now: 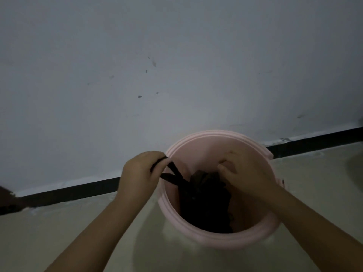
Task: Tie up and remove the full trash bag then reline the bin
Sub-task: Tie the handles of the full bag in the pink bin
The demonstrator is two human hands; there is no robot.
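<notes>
A round pink bin [198, 235] stands on the floor against the wall. Inside it sits a black trash bag [206, 209], bunched toward the middle. My left hand [140, 173] is at the bin's left rim, fist closed around a black strap-like handle of the bag [173, 174] that stretches taut down into the bin. My right hand [245, 171] reaches into the bin from the right, fingers curled on the bag's gathered top edge. What lies under the bag is hidden.
A pale grey wall [176, 65] rises right behind the bin, with a black skirting strip [78, 190] along its base. The floor [59, 232] is light beige tile. A dark object [5, 197] shows at the far left edge.
</notes>
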